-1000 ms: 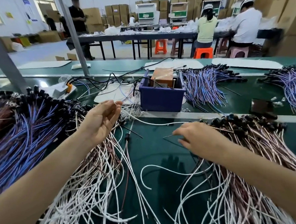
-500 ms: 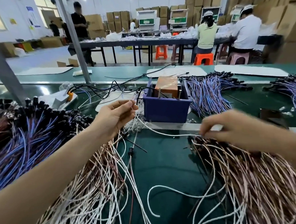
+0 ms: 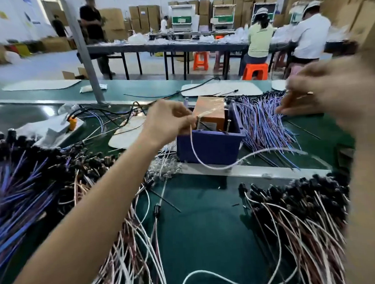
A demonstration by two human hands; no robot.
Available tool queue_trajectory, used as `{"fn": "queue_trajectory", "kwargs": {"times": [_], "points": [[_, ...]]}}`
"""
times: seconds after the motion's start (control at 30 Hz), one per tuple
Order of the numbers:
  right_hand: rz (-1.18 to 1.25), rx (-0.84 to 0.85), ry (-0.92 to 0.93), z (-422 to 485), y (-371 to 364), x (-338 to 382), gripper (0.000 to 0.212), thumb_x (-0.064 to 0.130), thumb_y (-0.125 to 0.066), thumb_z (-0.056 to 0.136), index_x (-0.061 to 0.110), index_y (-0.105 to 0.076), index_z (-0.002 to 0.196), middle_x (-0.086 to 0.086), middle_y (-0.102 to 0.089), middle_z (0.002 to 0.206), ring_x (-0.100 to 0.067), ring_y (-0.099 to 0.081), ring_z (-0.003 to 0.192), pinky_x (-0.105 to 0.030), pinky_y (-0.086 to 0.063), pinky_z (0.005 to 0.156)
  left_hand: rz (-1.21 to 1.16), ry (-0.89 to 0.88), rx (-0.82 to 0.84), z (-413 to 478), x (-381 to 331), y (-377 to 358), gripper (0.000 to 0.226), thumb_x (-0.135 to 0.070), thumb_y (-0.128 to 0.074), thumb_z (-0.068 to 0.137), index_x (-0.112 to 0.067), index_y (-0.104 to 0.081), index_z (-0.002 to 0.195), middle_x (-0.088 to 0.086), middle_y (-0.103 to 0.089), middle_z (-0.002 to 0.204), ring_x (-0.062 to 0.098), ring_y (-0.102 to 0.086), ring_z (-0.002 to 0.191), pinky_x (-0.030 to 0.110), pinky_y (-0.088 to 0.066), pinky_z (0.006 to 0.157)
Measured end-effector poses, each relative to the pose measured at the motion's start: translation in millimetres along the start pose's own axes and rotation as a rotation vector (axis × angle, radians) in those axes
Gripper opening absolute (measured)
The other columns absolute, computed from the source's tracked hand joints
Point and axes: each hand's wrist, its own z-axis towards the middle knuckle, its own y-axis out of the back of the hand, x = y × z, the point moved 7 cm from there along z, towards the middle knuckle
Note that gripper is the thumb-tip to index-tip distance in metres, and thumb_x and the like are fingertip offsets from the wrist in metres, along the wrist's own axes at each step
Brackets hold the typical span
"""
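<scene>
Right hand point(image 3: 323, 91) risen, white wire point(image 3: 216, 166) sagging left-right

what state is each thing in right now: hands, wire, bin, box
blue bin, upright, open on top
orange box, standing inside the blue bin
white wire, slack loop hanging in front of the blue bin
left hand, pinches the white wire
right hand, raised, blurred, grip unclear

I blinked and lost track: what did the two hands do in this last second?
The left hand moved forward and up and now pinches a thin white wire, which hangs in a loop. The right hand left the brown-and-white wire bundle and rose, blurred. The blue plastic bin stayed put.
</scene>
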Motion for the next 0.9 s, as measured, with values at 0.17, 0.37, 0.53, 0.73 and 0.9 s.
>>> {"fn": "queue_trajectory", "kwargs": {"times": [0.17, 0.37, 0.53, 0.73, 0.9], "points": [[0.024, -0.029, -0.303, 12.7, -45.6, -85.4, 0.016, -0.003, -0.054, 0.094, -0.002, -0.054, 0.077, -0.021, -0.062, 0.068, -0.024, -0.065, 0.051, -0.028, -0.056, 0.045, 0.071, 0.131, 0.001, 3.9, 35.8, -34.6, 0.017, -0.003, -0.072, 0.082, -0.009, -0.066, 0.067, 0.015, -0.070, 0.070, 0.018, -0.068, 0.056, 0.030, -0.060, 0.062], [0.084, -0.089, -0.312, 17.1, -75.8, -128.7, 0.018, -0.005, -0.055, 0.092, 0.001, -0.056, 0.075, -0.022, -0.062, 0.068, -0.028, -0.064, 0.060, -0.025, -0.056, 0.048, 0.014, 0.222, -0.054, 9.7, 62.7, -46.1, 0.024, -0.002, -0.071, 0.083, -0.012, -0.062, 0.063, 0.010, -0.066, 0.061, 0.016, -0.064, 0.049, 0.031, -0.060, 0.059], [0.129, -0.130, -0.284, 19.5, -81.7, -134.5, 0.019, -0.003, -0.058, 0.091, 0.005, -0.057, 0.073, -0.019, -0.064, 0.069, -0.030, -0.067, 0.064, -0.022, -0.054, 0.047, -0.048, 0.214, -0.077, 12.6, 67.6, -53.9, 0.025, -0.002, -0.072, 0.081, -0.013, -0.061, 0.062, 0.013, -0.067, 0.062, 0.021, -0.066, 0.050, 0.032, -0.059, 0.059], [0.082, -0.076, -0.295, 18.3, -89.8, -133.0, 0.021, -0.003, -0.058, 0.090, 0.004, -0.058, 0.070, -0.018, -0.064, 0.063, -0.028, -0.067, 0.053, -0.024, -0.053, 0.046, -0.048, 0.221, -0.067, 10.6, 68.4, -51.3, 0.024, -0.001, -0.071, 0.082, -0.011, -0.061, 0.063, 0.012, -0.066, 0.061, 0.018, -0.065, 0.048, 0.026, -0.057, 0.053], [0.057, -0.054, -0.322, 17.5, -95.1, -139.8, 0.022, -0.001, -0.057, 0.091, 0.003, -0.057, 0.069, -0.018, -0.064, 0.062, -0.029, -0.067, 0.052, -0.026, -0.054, 0.046, -0.056, 0.227, -0.055, 8.2, 64.5, -50.8, 0.024, 0.001, -0.070, 0.083, -0.010, -0.060, 0.063, 0.011, -0.064, 0.060, 0.018, -0.064, 0.048, 0.024, -0.058, 0.053]]}}
